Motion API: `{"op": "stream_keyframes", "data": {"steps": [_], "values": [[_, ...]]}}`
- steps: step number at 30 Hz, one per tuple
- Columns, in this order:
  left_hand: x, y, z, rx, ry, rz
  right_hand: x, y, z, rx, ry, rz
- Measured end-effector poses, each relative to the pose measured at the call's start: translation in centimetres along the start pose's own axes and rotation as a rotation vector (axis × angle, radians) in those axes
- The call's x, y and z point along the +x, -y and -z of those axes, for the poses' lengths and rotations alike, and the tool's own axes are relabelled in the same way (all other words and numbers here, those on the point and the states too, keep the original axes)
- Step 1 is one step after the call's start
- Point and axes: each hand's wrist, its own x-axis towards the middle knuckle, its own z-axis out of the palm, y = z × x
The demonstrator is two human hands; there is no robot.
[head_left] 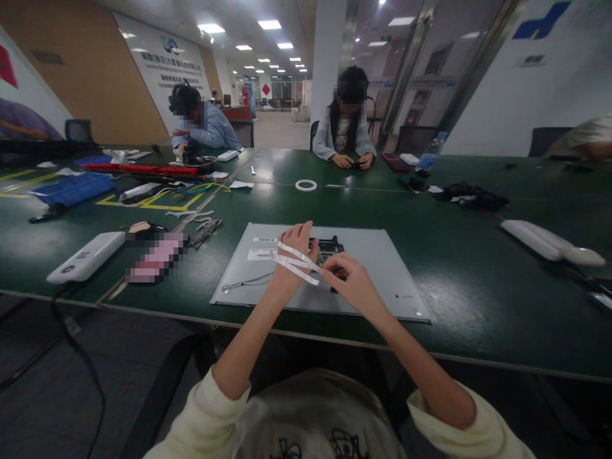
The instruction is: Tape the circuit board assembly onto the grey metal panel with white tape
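Note:
Strips of white tape (299, 273) lie across the back of my left hand (292, 252), which is held over a flat grey panel (396, 280) with its fingers stretched out. My right hand (348, 277) pinches the strips' end near the left thumb, between thumb and forefinger. Under the hands, partly hidden, a black bracket (329, 243) with a small green circuit board rests on the panel. White labels (262, 254) and a thin cable (248, 281) show on the panel's left part.
A white tape roll (306, 185) lies beyond the panel. To the left are a pink phone-like item (157, 257), a white power bank (87, 257), cables and a blue tray (74, 189). A white device (535, 241) lies right. Co-workers sit opposite.

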Motion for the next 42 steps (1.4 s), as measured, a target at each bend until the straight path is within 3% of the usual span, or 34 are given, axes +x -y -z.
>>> {"op": "stream_keyframes", "data": {"steps": [9, 13, 17, 22, 27, 32, 35, 38, 42], "values": [[1.0, 1.0, -0.7, -0.036, 0.045, -0.006, 1.3, -0.6, 0.2, 0.096, 0.053, -0.044], [1.7, 1.7, -0.9, -0.123, 0.035, -0.018, 2.2, -0.2, 0.4, 0.185, 0.034, -0.175], [2.2, 2.0, -1.1, -0.177, 0.02, -0.03, 2.9, 0.2, 0.3, 0.308, 0.195, -0.35], [2.1, 1.5, -1.2, -0.191, 0.032, -0.061, 3.2, 0.5, 0.2, 0.342, 0.267, -0.382], [1.2, 2.3, -1.8, -0.135, 0.074, -0.071, 2.7, 0.2, 1.5, 0.316, 0.216, -0.365], [1.3, 5.1, -2.0, -0.152, 0.129, -0.025, 3.7, -0.9, 4.0, 0.245, -0.055, -0.345], [2.0, 6.1, -1.8, -0.213, 0.087, -0.013, 5.0, -2.3, 4.3, 0.175, -0.134, -0.363], [2.6, 5.4, -2.1, -0.242, 0.084, -0.064, 5.9, -3.9, 3.7, 0.051, -0.109, -0.421], [3.0, 3.2, -3.6, -0.197, 0.197, -0.165, 5.8, -5.7, 3.0, -0.079, -0.095, -0.447]]}}
